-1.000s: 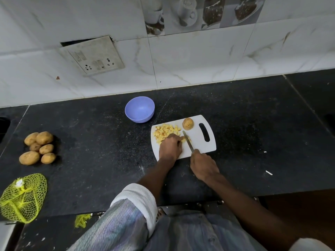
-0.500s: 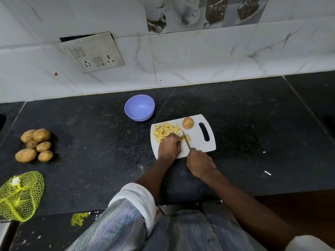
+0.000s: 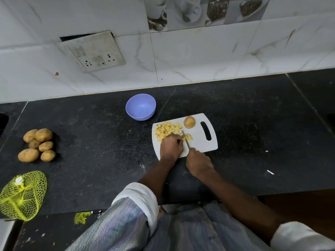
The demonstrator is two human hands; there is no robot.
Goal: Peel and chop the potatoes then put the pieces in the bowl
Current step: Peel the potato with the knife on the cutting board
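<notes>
Two hands work on the white cutting board (image 3: 203, 142), which serves as the landmark here. The left hand (image 3: 171, 147) rests on the board's near-left part, fingers curled down onto the potato piece (image 3: 187, 137) being cut; how firmly they pinch it is hidden under the knuckles. The right hand (image 3: 198, 163) sits at the board's near edge, wrapped round the handle of a knife (image 3: 185, 140) whose thin blade runs up the board between the left fingertips and the cut slices.

A heap of chopped potato pieces (image 3: 166, 131) lies on the board's far-left part, and a half potato (image 3: 189, 122) with its skin on stands at the far edge, beside the handle slot. The lilac bowl (image 3: 141, 106) waits just beyond the board's far-left corner and looks empty. Six whole potatoes (image 3: 37, 144) lie well to the left of the board, with a yellow net bag (image 3: 21, 195) nearer the counter's front edge.

The main risk is the blade, which looks very close to the left fingertips: the piece is small, so a slip or a roll could bring the edge onto a finger. Pieces may also scatter off the board's left edge as the heap grows.
</notes>
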